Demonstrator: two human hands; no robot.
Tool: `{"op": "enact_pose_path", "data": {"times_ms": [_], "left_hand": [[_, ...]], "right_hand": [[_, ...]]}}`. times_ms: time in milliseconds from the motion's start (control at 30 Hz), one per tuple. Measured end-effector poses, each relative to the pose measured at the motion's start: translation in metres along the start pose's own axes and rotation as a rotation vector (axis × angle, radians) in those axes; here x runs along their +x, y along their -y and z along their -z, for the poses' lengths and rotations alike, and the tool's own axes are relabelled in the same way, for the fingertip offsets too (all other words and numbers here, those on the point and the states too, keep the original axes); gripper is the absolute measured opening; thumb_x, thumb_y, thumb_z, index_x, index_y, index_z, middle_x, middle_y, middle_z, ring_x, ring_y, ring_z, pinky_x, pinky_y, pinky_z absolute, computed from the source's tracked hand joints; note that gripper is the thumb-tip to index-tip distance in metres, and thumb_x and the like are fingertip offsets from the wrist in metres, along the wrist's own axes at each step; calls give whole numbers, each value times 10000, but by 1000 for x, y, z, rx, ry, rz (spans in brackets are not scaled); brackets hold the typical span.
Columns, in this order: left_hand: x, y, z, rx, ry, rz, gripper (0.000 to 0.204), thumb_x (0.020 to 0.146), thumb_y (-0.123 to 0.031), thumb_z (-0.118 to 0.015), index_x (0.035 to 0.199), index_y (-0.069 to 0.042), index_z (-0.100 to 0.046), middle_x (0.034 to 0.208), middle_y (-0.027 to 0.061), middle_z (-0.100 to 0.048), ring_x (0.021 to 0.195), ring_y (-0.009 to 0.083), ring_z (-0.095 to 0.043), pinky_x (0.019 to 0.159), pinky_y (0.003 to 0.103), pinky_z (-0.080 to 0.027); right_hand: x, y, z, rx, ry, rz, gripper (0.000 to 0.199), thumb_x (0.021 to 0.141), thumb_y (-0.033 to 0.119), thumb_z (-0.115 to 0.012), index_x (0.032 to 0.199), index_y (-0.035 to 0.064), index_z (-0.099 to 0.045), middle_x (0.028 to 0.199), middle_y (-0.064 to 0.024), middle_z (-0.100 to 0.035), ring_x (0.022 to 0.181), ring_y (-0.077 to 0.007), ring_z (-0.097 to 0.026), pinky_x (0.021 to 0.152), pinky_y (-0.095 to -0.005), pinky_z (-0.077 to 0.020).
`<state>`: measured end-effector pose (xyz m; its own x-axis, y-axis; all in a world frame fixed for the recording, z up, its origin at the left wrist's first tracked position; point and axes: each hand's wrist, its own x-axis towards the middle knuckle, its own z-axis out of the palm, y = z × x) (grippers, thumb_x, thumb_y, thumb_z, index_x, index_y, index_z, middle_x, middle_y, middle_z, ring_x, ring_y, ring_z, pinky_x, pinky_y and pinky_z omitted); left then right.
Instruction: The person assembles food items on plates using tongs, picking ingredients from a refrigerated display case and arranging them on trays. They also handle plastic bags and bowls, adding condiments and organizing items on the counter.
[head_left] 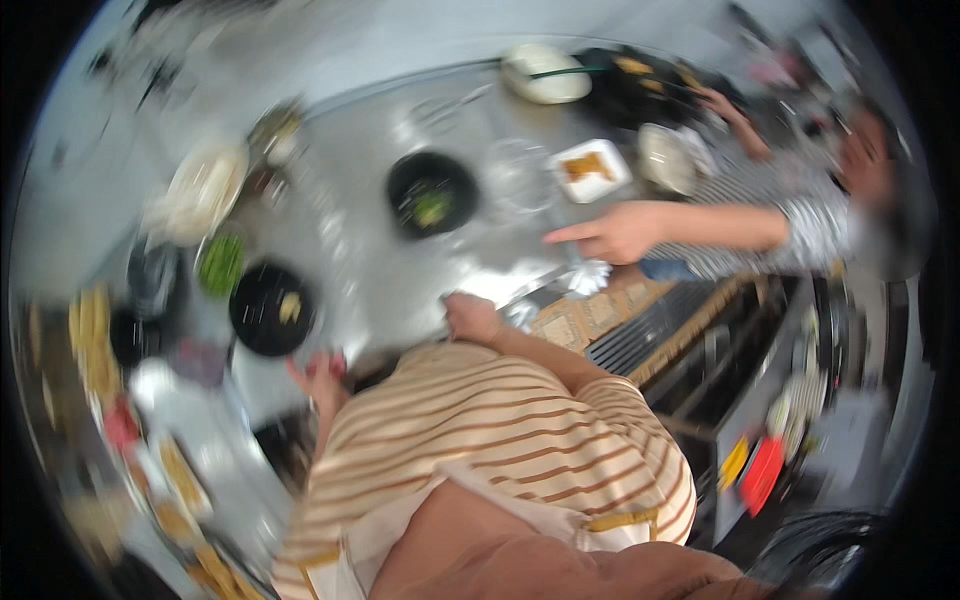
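Note:
My left hand (324,381) is over the counter's near edge, just below a black bowl (272,308) with a small pale yellow piece in it. One of its fingers stretches out; the rest are blurred, and a reddish patch beside them cannot be made out. My right hand (472,318) rests at the near edge of the metal counter (370,290), its fingers curled in. Whatever they may hold is hidden. Beyond it stands another black bowl (432,194) with chopped green pieces inside. A container of green vegetables (221,264) is beside the first bowl.
At right, another person's hand (625,232) points over the counter. Near it are a white tray of orange-brown food (590,170), a clear bowl (517,175) and a black pan (640,88). White bowls (208,190) stand at left. A tiled, grated section (640,325) lies right of me.

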<state>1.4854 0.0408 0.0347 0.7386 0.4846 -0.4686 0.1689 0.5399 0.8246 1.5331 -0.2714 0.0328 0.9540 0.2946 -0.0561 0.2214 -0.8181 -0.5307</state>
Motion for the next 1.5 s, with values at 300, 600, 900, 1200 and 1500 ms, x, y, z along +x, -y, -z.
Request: {"op": "enact_pose_path", "data": {"times_ms": [300, 600, 900, 1200, 1500], "left_hand": [[4, -61, 16, 923, -2, -598, 424, 722, -53, -703, 1117, -78, -552, 1179, 164, -461, 1024, 292, -508, 835, 331, -436], [-20, -110, -73, 988, 264, -896, 251, 678, 29, -654, 917, -38, -614, 874, 112, -584, 847, 264, -577, 749, 333, -458], [57, -90, -288, 1017, 656, -921, 233, 696, -186, -724, 889, -76, -651, 825, 137, -579, 783, 314, -566, 711, 371, -456], [103, 21, -449, 1155, 893, -717, 254, 703, -257, -709, 887, -84, -677, 868, 180, -615, 890, 338, -571, 790, 403, -454], [118, 50, -479, 1318, 987, -759, 474, 699, -237, -730, 1137, -115, -596, 1116, 197, -586, 1069, 341, -536, 897, 395, -430]], "right_hand": [[31, 38, 70, 217, -344, -112, 451, 788, 136, -620, 1214, 147, -471, 762, -121, -609, 656, -300, -603, 574, -414, -482], [70, 41, 45, -16, -259, 116, 233, 748, 225, -643, 907, 120, -508, 794, -155, -528, 702, -355, -564, 613, -468, -466], [61, 84, 6, 0, -165, 486, 230, 708, 220, -651, 864, 112, -521, 750, -115, -505, 675, -313, -558, 582, -416, -466], [60, 73, 8, 77, -36, 506, 240, 717, 200, -612, 926, 112, -530, 812, -122, -501, 761, -303, -549, 629, -410, -467], [68, 63, 12, 52, -21, 479, 331, 710, 180, -587, 1024, 86, -540, 817, -124, -525, 758, -304, -565, 631, -417, -471]]}}
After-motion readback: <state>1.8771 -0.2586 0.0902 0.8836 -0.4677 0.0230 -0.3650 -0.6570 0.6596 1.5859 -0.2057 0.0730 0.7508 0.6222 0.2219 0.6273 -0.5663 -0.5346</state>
